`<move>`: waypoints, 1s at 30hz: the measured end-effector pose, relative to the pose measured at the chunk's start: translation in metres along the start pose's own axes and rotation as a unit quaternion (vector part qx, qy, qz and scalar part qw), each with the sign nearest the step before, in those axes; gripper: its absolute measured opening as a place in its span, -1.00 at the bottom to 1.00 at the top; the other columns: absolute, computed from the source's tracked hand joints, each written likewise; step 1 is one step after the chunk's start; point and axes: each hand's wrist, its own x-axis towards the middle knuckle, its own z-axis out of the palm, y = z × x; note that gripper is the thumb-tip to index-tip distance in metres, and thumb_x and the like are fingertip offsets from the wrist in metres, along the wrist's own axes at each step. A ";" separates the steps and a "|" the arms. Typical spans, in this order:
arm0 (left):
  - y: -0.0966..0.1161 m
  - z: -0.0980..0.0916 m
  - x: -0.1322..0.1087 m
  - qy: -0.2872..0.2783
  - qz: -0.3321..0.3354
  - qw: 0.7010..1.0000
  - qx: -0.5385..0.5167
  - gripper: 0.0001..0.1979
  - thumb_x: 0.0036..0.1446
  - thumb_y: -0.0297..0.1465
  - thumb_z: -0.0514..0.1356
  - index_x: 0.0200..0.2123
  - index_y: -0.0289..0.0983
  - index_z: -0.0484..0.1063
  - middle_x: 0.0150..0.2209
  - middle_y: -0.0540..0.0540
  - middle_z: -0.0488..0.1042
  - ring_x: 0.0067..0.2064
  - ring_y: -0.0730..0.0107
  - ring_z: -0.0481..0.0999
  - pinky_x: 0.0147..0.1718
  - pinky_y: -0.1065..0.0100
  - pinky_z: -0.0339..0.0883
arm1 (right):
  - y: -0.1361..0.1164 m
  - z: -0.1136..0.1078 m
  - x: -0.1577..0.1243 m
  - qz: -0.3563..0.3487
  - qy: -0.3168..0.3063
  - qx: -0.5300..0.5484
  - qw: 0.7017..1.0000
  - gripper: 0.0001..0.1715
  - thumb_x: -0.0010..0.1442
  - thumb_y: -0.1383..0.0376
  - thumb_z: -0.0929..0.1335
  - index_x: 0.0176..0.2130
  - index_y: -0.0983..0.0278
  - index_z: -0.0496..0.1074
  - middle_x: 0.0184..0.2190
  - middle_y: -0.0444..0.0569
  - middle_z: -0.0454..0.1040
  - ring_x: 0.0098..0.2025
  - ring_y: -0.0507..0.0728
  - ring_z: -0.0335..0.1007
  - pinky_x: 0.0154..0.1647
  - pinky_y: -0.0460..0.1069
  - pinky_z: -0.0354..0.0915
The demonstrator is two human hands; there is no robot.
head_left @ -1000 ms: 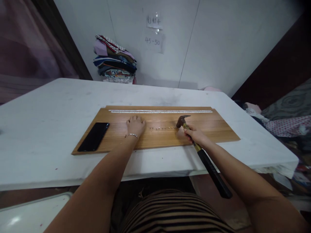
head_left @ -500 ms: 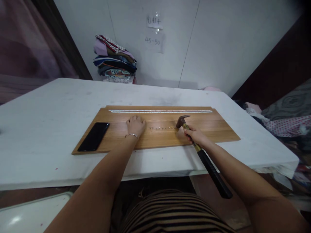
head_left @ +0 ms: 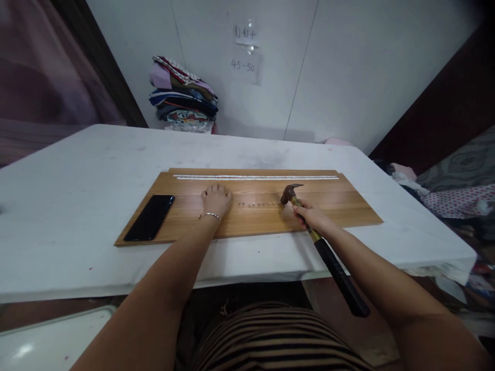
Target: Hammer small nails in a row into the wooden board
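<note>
My left hand (head_left: 216, 199) rests palm down on a wooden board (head_left: 348, 206), its fingers slightly apart and bent at the knuckles; the palm side is hidden. In my right hand (head_left: 309, 214) is a claw hammer (head_left: 337, 273), gripped on the handle close below the head. The rusty head sits low over the board, and the black grip end reaches back past the table's front edge. Between both hands, several small nails (head_left: 258, 204) form a row on the board. The hammer head is at the right end of that row.
A black phone (head_left: 150, 218) lies on the board's left end. Two thin white strips (head_left: 255, 178) run along its far side. The board is on a white-covered table (head_left: 77, 206). Folded clothes (head_left: 184, 95) are stacked against the wall behind, under paper notes (head_left: 246, 66).
</note>
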 end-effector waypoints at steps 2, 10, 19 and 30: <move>-0.001 0.001 0.000 0.003 0.000 1.000 -0.003 -0.53 0.33 -0.26 -0.07 0.08 -0.29 0.52 0.18 -0.35 0.47 0.26 -0.07 0.33 0.20 -0.02 0.17 | 0.001 0.000 0.000 -0.003 0.001 0.004 1.000 -0.80 0.17 0.26 0.40 -0.37 0.18 0.26 -0.64 -0.29 0.23 -0.70 -0.04 0.11 -0.72 -0.14 0.06; -0.001 0.002 0.001 0.000 0.002 1.000 0.002 -0.54 0.33 -0.26 -0.06 0.08 -0.31 0.51 0.20 -0.36 0.46 0.27 -0.07 0.33 0.21 -0.02 0.16 | -0.005 0.000 -0.003 0.011 0.003 -0.001 1.000 -0.85 0.18 0.31 0.35 -0.37 0.19 0.25 -0.67 -0.29 0.23 -0.70 -0.04 0.09 -0.72 -0.14 0.05; 0.000 0.000 0.000 0.001 0.000 1.000 0.009 -0.55 0.33 -0.26 -0.06 0.05 -0.31 0.51 0.19 -0.35 0.47 0.26 -0.06 0.35 0.19 0.00 0.18 | -0.005 0.000 -0.001 0.011 0.006 -0.008 1.000 -0.82 0.18 0.28 0.36 -0.38 0.18 0.24 -0.68 -0.29 0.22 -0.71 -0.04 0.09 -0.72 -0.12 0.06; -0.002 0.003 0.002 0.004 0.001 1.000 0.003 -0.54 0.32 -0.26 -0.05 0.07 -0.30 0.52 0.18 -0.36 0.47 0.26 -0.06 0.34 0.20 -0.02 0.17 | 0.001 -0.001 0.003 0.002 0.001 0.003 1.000 -0.85 0.13 0.26 0.37 -0.36 0.20 0.27 -0.62 -0.28 0.26 -0.68 -0.04 0.11 -0.72 -0.14 0.07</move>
